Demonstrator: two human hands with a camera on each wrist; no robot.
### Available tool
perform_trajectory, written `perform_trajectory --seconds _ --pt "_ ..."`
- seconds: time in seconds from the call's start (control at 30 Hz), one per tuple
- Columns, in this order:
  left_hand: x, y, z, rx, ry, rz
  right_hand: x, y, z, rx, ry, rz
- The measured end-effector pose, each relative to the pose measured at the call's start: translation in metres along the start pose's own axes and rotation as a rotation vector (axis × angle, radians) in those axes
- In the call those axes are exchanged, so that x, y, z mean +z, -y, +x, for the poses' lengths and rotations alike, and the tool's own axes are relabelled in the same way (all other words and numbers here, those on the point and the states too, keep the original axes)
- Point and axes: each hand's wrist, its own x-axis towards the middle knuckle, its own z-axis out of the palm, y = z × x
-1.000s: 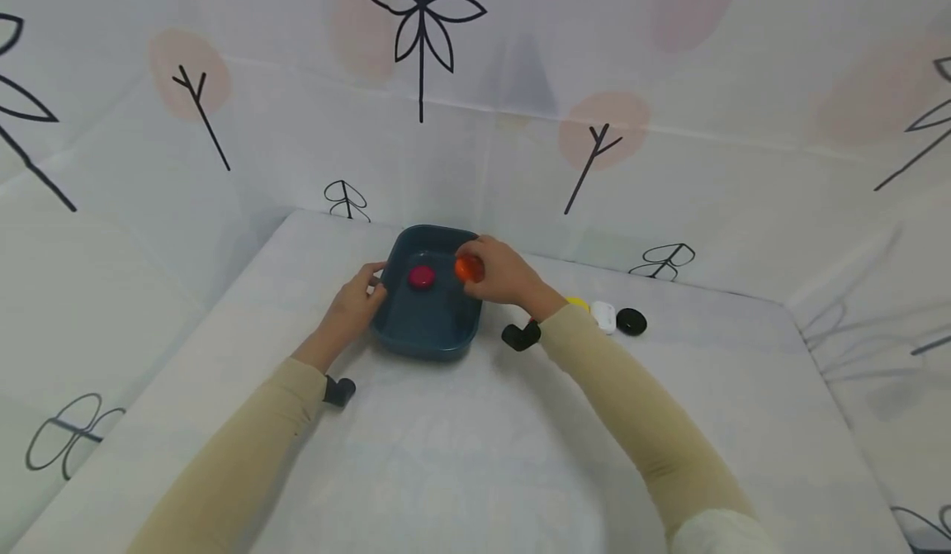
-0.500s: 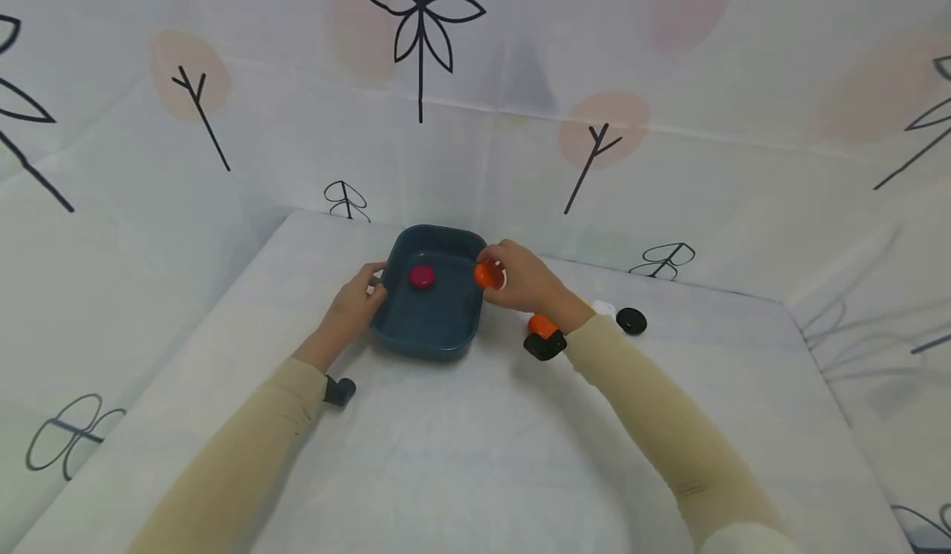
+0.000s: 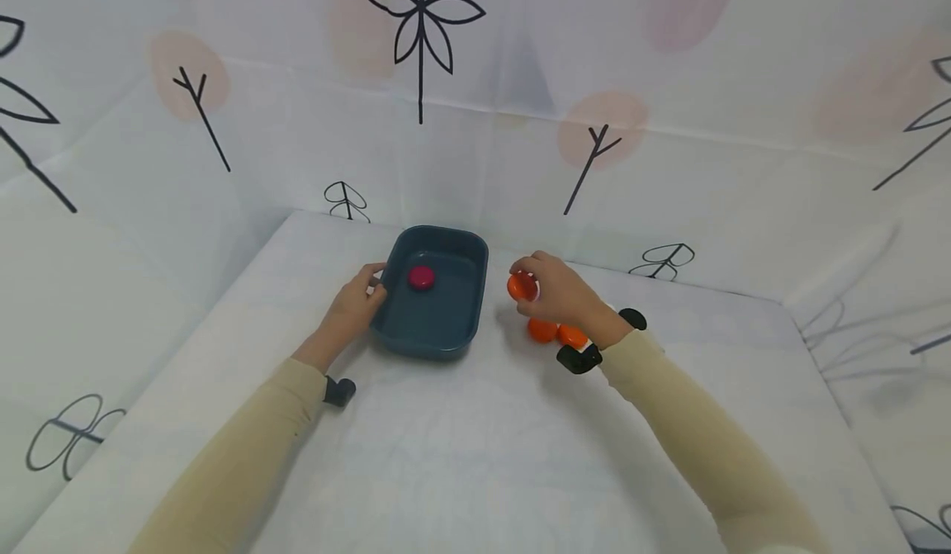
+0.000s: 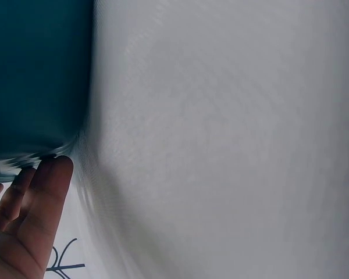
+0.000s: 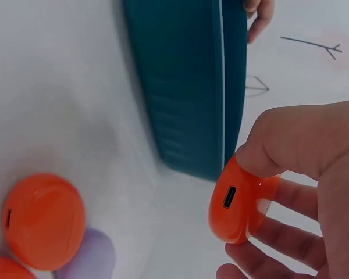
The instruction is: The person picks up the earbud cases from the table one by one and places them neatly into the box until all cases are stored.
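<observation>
In the head view my right hand (image 3: 560,294) holds an orange earbud charging case (image 3: 522,286) above the table, right of the blue rectangular tub. The right wrist view shows the thumb and fingers pinching this earbud case (image 5: 235,203), its charging port visible. My left hand (image 3: 349,310) rests against the tub's (image 3: 427,348) left side. Extended fingers (image 4: 52,186) touch the tub's wall in the left wrist view. A round crimson object (image 3: 421,278) lies inside the tub.
Two orange cases (image 3: 542,329) lie beneath my right hand. A black round object (image 3: 633,319) sits behind my right wrist. A pale purple object (image 5: 93,256) lies beside an orange case. White cloth with drawn plants hangs behind the table (image 3: 446,455).
My right hand has moved right with the orange earbud case, from over the tub to beyond its right rim. The two orange cases on the table now show. My left hand stays put.
</observation>
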Motion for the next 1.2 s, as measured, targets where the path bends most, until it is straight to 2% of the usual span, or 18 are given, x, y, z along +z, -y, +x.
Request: perform_trajectory --seconds 0.3,0.47,0.67,1.2 --pt "0.000 0.001 0.000 0.018 -0.014 0.003 -0.005 -0.018 -0.019 0.048 -0.016 -0.024" --pt "0.000 0.001 0.000 0.021 -0.018 0.003 -0.007 -0.028 -0.030 0.062 0.008 -0.033" --pt "0.001 0.002 0.000 0.012 -0.012 0.005 -0.009 -0.039 -0.044 0.132 0.045 -0.040" --pt "-0.002 -0.002 -0.003 0.011 -0.005 0.002 -0.007 -0.057 -0.073 0.227 0.064 -0.097"
